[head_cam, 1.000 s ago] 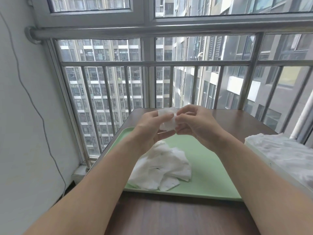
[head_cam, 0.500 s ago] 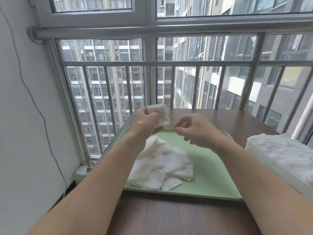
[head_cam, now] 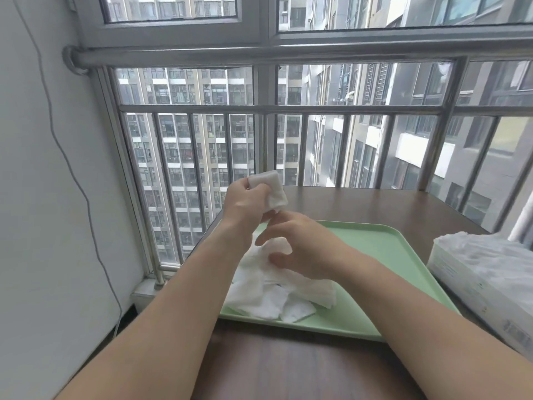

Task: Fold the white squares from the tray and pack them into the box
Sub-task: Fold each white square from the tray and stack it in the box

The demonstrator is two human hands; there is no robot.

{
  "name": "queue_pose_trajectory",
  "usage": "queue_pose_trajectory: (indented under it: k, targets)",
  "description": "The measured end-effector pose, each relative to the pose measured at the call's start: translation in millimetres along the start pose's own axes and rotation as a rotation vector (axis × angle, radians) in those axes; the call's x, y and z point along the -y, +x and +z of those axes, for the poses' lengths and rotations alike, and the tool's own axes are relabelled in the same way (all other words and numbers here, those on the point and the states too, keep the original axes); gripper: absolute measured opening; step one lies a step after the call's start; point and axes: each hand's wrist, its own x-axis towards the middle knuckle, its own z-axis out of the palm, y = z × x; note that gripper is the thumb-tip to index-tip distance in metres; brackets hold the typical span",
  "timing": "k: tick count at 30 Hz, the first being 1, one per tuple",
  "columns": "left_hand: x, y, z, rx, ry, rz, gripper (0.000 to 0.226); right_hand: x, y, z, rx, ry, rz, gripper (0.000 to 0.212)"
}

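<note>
Materials: the tray (head_cam: 389, 255) is smooth, pale green plastic, rectangular with rounded corners and a raised rim. It lies on a dark wood-grain table (head_cam: 360, 203). The box (head_cam: 476, 284) is pale cardboard with small print on its side. Its top is filled with crinkled white material under a glossy film.

Task item: the folded white square (head_cam: 269, 189) is a soft, fibrous pad, folded to a compact rectangle with a rounded crease.

Left hand (head_cam: 248, 203): raised above the far left corner of the tray. Fingers and thumb are curled round the lower edge of the folded white square, which projects up and to the right of the knuckles.

Right hand (head_cam: 300, 246): directly below and right of the left hand, palm down, fingers spread and relaxed, holding nothing. It is over the pile of loose white squares (head_cam: 277, 295). Contact with the pile cannot be determined.

The pile lies crumpled and overlapping on the tray's near left part, under and nearer than the right hand. The box stands well to the right of the right hand, beside the tray.

Change: a second ago both hands pinched the square. Since then the right hand has released it and lowered toward the pile.
</note>
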Motion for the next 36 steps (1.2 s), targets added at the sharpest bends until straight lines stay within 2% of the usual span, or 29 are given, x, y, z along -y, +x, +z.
queue_pose_trajectory:
  k: [2,4,9,13,19,24,32,36]
  targets:
    - [-1,1,0,-0.019,-0.014,-0.001,0.021,2,2,3,-0.022,-0.029,0.013,0.016]
    - [-3,2,-1,-0.036,-0.029,0.007,0.022,1,3,-1,-0.112,0.045,0.029,0.006]
    - [-1,5,-5,-0.043,-0.059,0.013,0.022,-9,-6,-29,-0.277,0.532,0.264,0.011]
    - [6,5,-1,0.088,-0.03,-0.053,0.026,-19,-11,-38,-0.329,0.91,0.364,0.011]
    - [8,-9,9,0.286,-0.034,-0.05,0.018,-19,-9,-39,-0.378,1.144,0.401,0.021]
    - [6,-12,9,0.458,-0.087,-0.055,0.019,-21,-9,-40,-0.459,1.136,0.421,0.028]
    - [3,-13,12,0.442,-0.117,-0.11,0.026,-17,-9,-38,-0.559,0.999,0.438,0.012]
    - [3,-11,11,0.44,-0.151,-0.21,0.057,-18,-10,-36,-0.583,0.902,0.458,0.013]
